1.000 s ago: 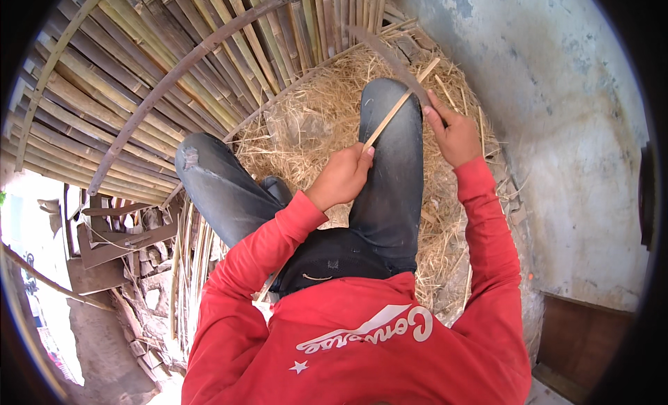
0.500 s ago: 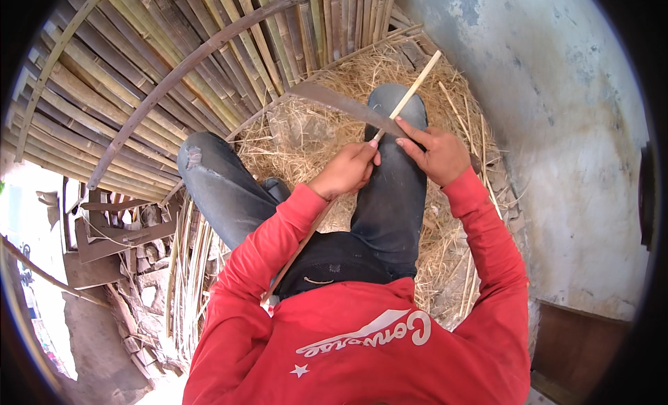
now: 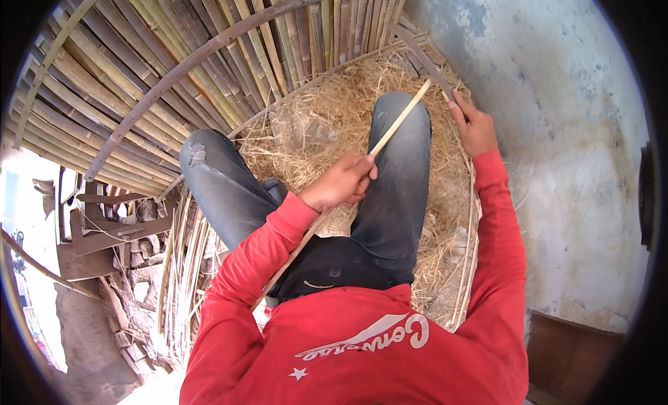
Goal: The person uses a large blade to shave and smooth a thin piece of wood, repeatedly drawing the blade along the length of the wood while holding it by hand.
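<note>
Gripping bamboo strip (image 3: 398, 123) mid-length, left hand (image 3: 341, 184), tip beyond grip

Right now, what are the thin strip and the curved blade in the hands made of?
Strip in the left hand: pale, matte, likely split bamboo, matching the slats behind. Blade in the right hand: dark, dull, curved, probably metal; finish unclear.

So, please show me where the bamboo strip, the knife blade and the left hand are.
bamboo strip (image 3: 398, 123), head view, on its pale middle stretch above the knee.
knife blade (image 3: 426, 60), head view, on the dark flat side.
left hand (image 3: 344, 184), head view, on the knuckles gripping the strip.
</note>
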Tool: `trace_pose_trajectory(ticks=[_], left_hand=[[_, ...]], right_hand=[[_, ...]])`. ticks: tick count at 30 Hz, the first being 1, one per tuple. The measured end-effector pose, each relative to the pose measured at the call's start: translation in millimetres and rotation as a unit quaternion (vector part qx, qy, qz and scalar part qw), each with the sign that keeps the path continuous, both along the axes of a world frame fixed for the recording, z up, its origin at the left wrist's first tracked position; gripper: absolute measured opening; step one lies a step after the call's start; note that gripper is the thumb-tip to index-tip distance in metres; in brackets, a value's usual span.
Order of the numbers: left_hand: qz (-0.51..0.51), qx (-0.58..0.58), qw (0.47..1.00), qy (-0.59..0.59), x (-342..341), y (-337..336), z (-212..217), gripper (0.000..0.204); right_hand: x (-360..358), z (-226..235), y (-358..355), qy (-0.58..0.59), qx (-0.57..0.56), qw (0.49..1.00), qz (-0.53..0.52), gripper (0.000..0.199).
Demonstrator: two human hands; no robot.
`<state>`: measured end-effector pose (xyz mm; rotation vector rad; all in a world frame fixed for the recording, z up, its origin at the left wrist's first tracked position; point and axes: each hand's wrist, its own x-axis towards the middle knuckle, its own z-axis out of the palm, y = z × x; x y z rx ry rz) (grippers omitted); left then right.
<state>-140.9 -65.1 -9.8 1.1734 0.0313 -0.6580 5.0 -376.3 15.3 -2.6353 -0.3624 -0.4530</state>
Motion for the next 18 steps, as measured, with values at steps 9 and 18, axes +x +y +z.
trace_pose_trajectory(ticks=[9, 18], left_hand=[[0.001, 0.057, 0.997, -0.048, 2.2, -2.3, -12.8, 0.039], [0.04, 0.152, 0.977, -0.146, -7.3, -15.9, -13.7, 0.038]], right_hand=[[-107.6, 22.6, 66.6, 0.044, -0.137, 0.971, 0.191, 0.046], [-73.7, 17.6, 38.5, -0.009, -0.057, 0.986, 0.155, 0.047]])
